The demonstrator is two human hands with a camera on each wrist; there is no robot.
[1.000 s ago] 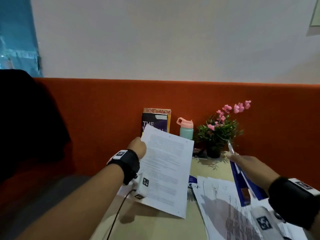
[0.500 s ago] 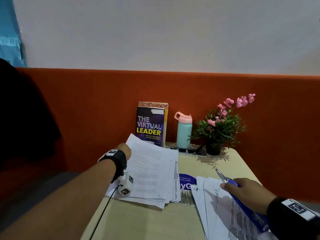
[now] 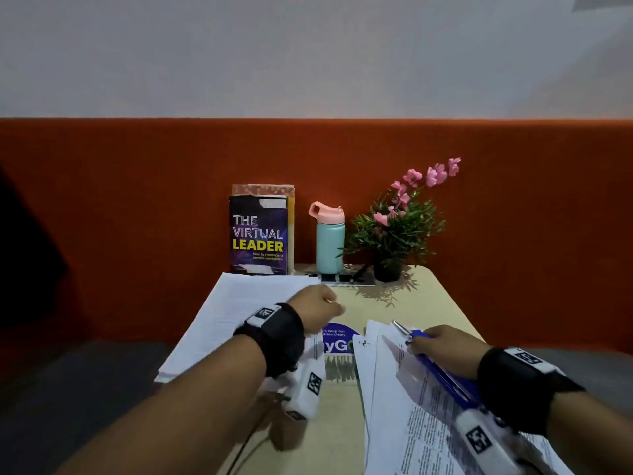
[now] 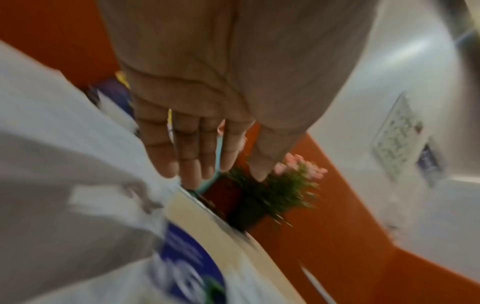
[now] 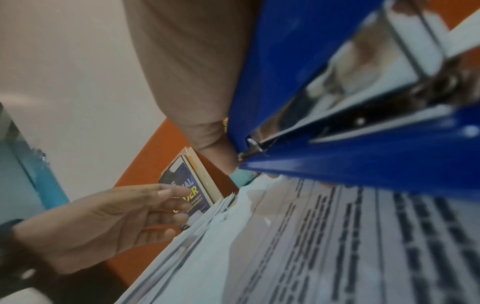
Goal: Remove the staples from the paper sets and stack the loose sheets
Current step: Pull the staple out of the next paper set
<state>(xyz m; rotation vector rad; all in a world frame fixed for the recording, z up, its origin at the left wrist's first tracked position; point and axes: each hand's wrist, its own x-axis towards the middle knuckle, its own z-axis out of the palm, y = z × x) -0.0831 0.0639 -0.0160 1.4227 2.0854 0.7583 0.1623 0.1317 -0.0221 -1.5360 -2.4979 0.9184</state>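
A stack of loose sheets (image 3: 219, 323) lies on the left half of the table. My left hand (image 3: 325, 306) hovers just past the stack's right edge, holding nothing. In the left wrist view its fingers (image 4: 189, 160) are straight over the loose sheets (image 4: 52, 144). A fanned pile of printed paper sets (image 3: 404, 406) lies on the right. My right hand (image 3: 442, 347) rests on that pile and grips a blue stapler-style tool (image 3: 435, 368) with its metal tip pointing away. In the right wrist view the tool (image 5: 337, 102) sits just above the printed paper (image 5: 337, 246).
At the back of the beige table (image 3: 428, 303) stand a book (image 3: 258, 234), a teal bottle (image 3: 329, 241) and a potted plant with pink flowers (image 3: 394, 234), against an orange partition (image 3: 137, 200). A blue sticker (image 3: 337, 341) lies between the two paper piles.
My left hand has laid its sheet on the left stack, let go and moved right, empty. My right hand has lowered the blue tool onto the right pile.
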